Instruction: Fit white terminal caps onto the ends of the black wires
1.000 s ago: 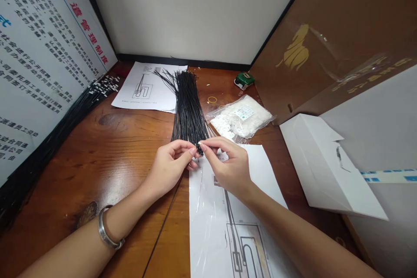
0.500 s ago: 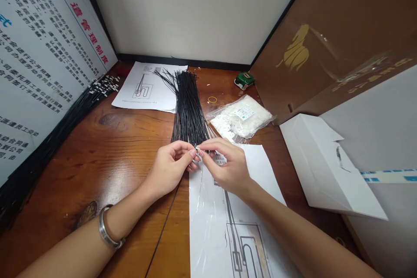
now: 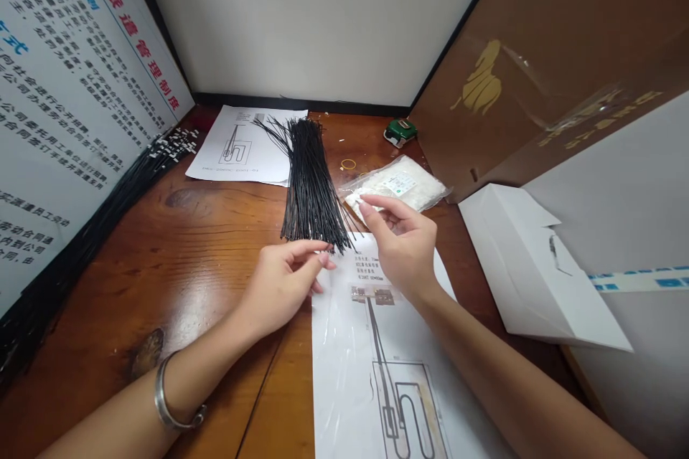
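My left hand [image 3: 285,283] is pinched near the lower end of the black wire bundle. From beneath it a single thin black wire [image 3: 261,394] trails down toward the bottom edge of the view; its tip at the fingers is too small to make out. My right hand [image 3: 406,244] has thumb and forefinger together over the open end of a clear plastic bag [image 3: 420,176] of small white parts. Whatever lies between those fingertips does not show. The bundle of black wires [image 3: 315,190] lies on the wooden table just beyond my left hand.
A printed drawing sheet [image 3: 344,358] lies under my right forearm, another sheet [image 3: 209,158] behind the bundle. A green tape measure [image 3: 400,132] and a rubber band [image 3: 348,164] lie farther back. White-tipped black wires [image 3: 123,193] line the left; a white box [image 3: 517,265] stands right.
My right hand has left my left hand and moved up and right to the plastic bag. The left hand stays near the bundle, slightly lower.
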A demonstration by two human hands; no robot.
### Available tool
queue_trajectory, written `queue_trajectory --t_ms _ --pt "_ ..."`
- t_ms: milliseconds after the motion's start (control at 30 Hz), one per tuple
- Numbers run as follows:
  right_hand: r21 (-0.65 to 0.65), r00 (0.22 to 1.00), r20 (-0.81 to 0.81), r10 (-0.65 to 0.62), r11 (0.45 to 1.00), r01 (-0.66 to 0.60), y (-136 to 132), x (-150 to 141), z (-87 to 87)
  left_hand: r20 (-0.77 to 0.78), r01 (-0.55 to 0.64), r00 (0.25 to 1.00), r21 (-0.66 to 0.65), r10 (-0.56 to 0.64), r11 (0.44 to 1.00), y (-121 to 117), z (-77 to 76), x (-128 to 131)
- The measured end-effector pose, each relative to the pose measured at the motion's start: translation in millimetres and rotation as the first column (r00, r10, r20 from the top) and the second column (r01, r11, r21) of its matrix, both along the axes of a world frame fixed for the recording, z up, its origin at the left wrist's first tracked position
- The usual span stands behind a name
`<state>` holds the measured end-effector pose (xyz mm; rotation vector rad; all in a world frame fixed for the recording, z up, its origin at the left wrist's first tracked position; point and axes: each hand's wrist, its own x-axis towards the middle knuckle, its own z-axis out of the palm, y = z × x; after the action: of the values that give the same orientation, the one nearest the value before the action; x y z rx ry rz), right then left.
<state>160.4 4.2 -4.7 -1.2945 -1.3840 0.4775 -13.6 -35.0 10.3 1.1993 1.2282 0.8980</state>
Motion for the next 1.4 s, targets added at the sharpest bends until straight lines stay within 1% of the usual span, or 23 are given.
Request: queue_trajectory --t_ms 67,133,167,200,267,300,333,367,400,433,500,533,567,633,667,767,800,900,1000,1100,1233,1300,1400 --pt "-0.022 0.999 0.034 -0.03 0.999 0.031 5.1 7.2 -0.6 -0.077 -0.054 0.995 0.049 0.058 0.997 9.1 6.3 -14.8" --pt "-0.072 0.979 0.185 -0.081 0.993 0.096 9.5 14.4 -1.9 -0.187 -0.126 0.97 0.148 0.152 0.981 24.1 14.7 -39.2" --pt "-0.133 0.96 0.273 -0.066 0.985 0.106 11.1 17.5 -2.9 -0.266 -0.161 0.94 0.211 0.215 0.964 32.8 19.6 -54.4" --pt "-0.188 0.936 0.351 -0.029 0.977 0.101 12.4 19.9 -4.0 -0.346 -0.211 0.887 0.287 0.307 0.934 41.7 25.0 -70.9" --pt "-0.263 0.889 0.456 0.037 0.96 0.096 13.5 22.1 -6.0 -0.476 -0.229 0.753 0.457 0.455 0.859 57.7 36.6 -105.1" --pt "-0.28 0.868 0.494 0.058 0.955 0.095 13.5 22.0 -6.7 -0.483 -0.265 0.676 0.546 0.557 0.795 64.3 42.2 -121.4" --pt "-0.288 0.849 0.524 0.069 0.952 0.1 13.3 21.2 -7.1 -0.49 -0.258 0.664 0.558 0.565 0.788 69.7 47.1 -136.1" --pt "-0.293 0.832 0.55 0.076 0.95 0.107 13.0 20.0 -6.9 -0.477 -0.266 0.642 0.595 0.6 0.758 74.0 50.8 -148.9" --pt "-0.301 0.816 0.572 0.083 0.947 0.115 12.5 18.6 -6.2 -0.515 -0.209 0.606 0.633 0.606 0.746 77.3 52.9 -159.1" --pt "-0.314 0.8 0.593 0.091 0.941 0.126 12.0 17.2 -5.0 -0.534 -0.17 0.556 0.677 0.636 0.716 79.8 53.1 -166.4" --pt "-0.353 0.767 0.631 0.115 0.923 0.152 11.0 14.7 -1.2 -0.607 -0.07 0.503 0.681 0.615 0.729 82.8 47.5 -171.9" --pt "-0.374 0.748 0.651 0.13 0.912 0.168 10.5 13.8 1.3 -0.595 -0.064 0.486 0.706 0.64 0.706 83.1 42.1 -170.0" --pt "-0.394 0.727 0.672 0.143 0.9 0.188 9.8 13.0 4.2 -0.6 -0.054 0.482 0.706 0.638 0.706 82.4 35.4 -165.5" --pt "-0.434 0.679 0.712 0.177 0.872 0.228 8.4 11.9 10.5 -0.653 -0.036 0.486 0.649 0.581 0.76 77.4 20.6 -151.0" --pt "-0.455 0.654 0.731 0.198 0.855 0.25 7.5 11.3 13.7 -0.67 -0.045 0.502 0.611 0.547 0.79 73.2 13.5 -142.5" --pt "-0.502 0.574 0.774 0.268 0.812 0.298 4.7 8.9 21.9 -0.683 -0.144 0.571 0.464 0.456 0.874 56.9 -2.6 -122.4" --pt "-0.506 0.545 0.788 0.286 0.805 0.31 3.6 7.9 23.9 -0.693 -0.161 0.57 0.432 0.441 0.887 51.8 -5.7 -119.5" --pt "-0.51 0.468 0.821 0.328 0.791 0.339 0.9 4.7 27.6 -0.74 -0.169 0.508 0.417 0.441 0.893 42.4 -8.8 -125.1" --pt "-0.53 0.436 0.822 0.365 0.771 0.354 -0.4 3.7 28.4 -0.787 -0.167 0.422 0.421 0.45 0.892 41.3 -5.7 -145.2" --pt "-0.538 0.447 0.815 0.369 0.768 0.348 0.1 5.5 26.7 -0.821 -0.16 0.357 0.417 0.446 0.895 43.5 -0.3 -167.8" --pt "-0.533 0.501 0.795 0.342 0.788 0.308 1.3 8.4 23.9 -0.835 -0.231 0.297 0.408 0.463 0.883 46.2 6.4 -188.2" --pt "-0.551 0.558 0.759 0.335 0.787 0.278 1.6 8.9 24.5 -0.848 -0.248 0.285 0.384 0.446 0.889 47.0 9.5 -190.8" --pt "-0.597 0.684 0.655 0.32 0.775 0.209 2.0 9.3 27.9 -0.854 -0.187 0.296 0.387 0.427 0.903 45.5 14.7 -181.1"
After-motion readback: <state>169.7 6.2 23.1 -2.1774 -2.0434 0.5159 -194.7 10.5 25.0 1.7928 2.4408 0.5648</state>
